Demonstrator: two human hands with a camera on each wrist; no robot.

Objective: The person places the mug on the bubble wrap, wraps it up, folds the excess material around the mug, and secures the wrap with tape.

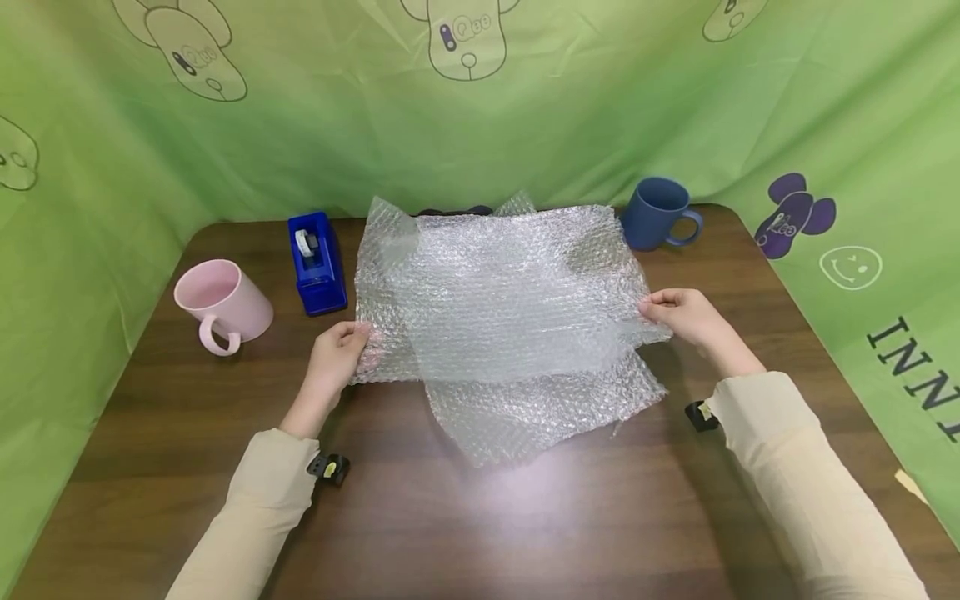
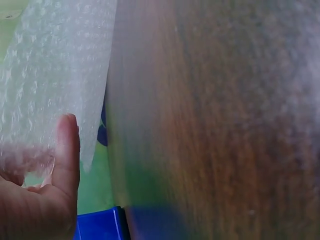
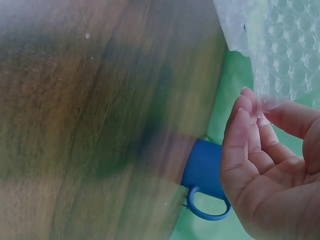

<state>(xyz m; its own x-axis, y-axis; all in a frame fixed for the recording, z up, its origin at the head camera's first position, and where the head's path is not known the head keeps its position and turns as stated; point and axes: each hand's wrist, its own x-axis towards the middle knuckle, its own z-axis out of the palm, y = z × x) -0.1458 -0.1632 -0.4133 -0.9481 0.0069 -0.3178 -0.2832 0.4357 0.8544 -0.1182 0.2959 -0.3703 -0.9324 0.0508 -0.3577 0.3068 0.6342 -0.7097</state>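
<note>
A sheet of clear bubble wrap point(image 1: 510, 292) spreads across the middle of the table between both hands. My left hand point(image 1: 337, 354) pinches its left edge; in the left wrist view the thumb point(image 2: 69, 150) lies on the near side and the fingers show through the plastic. On the other side, my right hand point(image 1: 686, 317) pinches the right edge between thumb and fingertips, and the right wrist view shows the round bubbles point(image 3: 290, 45) just above that pinch. Another layer of bubble wrap point(image 1: 547, 408) extends below the top sheet toward the front of the table.
A pink mug point(image 1: 240, 300) stands at the left, with a blue tape dispenser point(image 1: 322, 279) beside it. At the back right a blue mug point(image 1: 654, 212) stands close to the wrap's corner. Dark items show partly behind the wrap's far edge. Green printed cloth point(image 1: 315, 142) surrounds the table.
</note>
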